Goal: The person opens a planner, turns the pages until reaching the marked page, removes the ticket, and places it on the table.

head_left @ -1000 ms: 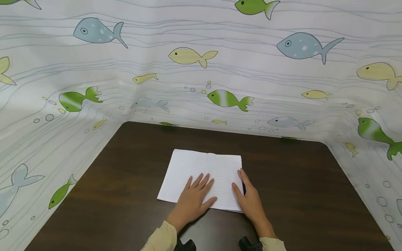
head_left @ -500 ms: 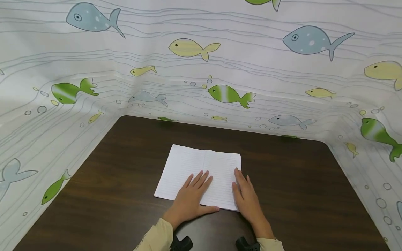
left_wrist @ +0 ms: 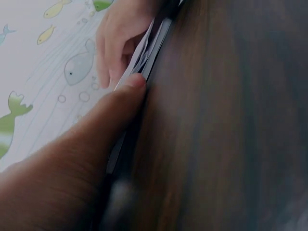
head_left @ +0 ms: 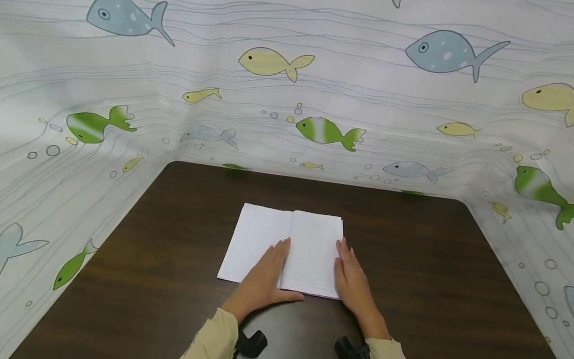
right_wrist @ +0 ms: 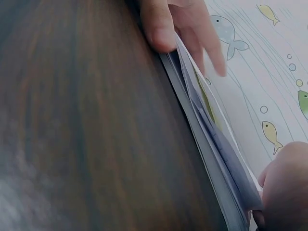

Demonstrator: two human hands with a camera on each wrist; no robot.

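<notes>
One notebook [head_left: 314,249] lies flat open on the worktop [head_left: 426,259], right page between the left hand [head_left: 264,279] and the right hand [head_left: 354,281]. Left hand lies over the left page along the fold, fingers straight and close together, thumb stuck out wide at the near edge. Right hand sits at the outer edge of the right page, fingers fairly straight; can't tell if it pinches any sheets.

Risks, as judged: the right wrist view has the pages [right_wrist: 207,120] gapping at the near edge between the hands, so a lift or turn by the right hand could catch several sheets, or slip off and catch none. Too much pull there with the left hand leaning on the fold could crease or tear paper. A sideways push by either hand could skid the whole notebook, since only the hands seem to steady it. If the left hand comes off, pages might spring up.

Containers: none seen near the hands. A yellow-green streak [right_wrist: 208,102] shows among the sheets between the hands; can't tell if it's tucked in or the fish-print cloth [head_left: 350,89] seen through a gap.
</notes>
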